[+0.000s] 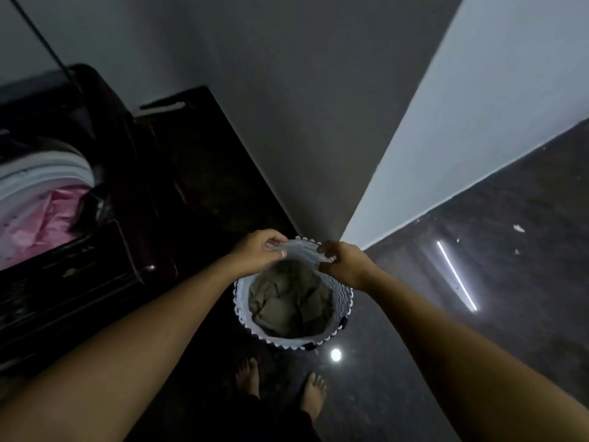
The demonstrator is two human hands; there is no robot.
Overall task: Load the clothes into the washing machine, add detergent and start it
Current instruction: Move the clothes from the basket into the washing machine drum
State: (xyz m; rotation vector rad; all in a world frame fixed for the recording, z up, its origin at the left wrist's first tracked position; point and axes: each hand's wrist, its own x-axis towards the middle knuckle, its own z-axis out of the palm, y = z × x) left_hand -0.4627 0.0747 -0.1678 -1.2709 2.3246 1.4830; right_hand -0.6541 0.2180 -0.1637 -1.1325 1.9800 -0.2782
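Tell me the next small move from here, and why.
Probably free the right hand from the basket rim and lower it onto the grey-green garment for a grip. Both it and the left hand pinch the far rim, the garment lies in the basket, and the washing machine at the left stands open with pink cloth inside.

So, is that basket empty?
Not empty: crumpled olive clothes lie inside the basket, covering its bottom.
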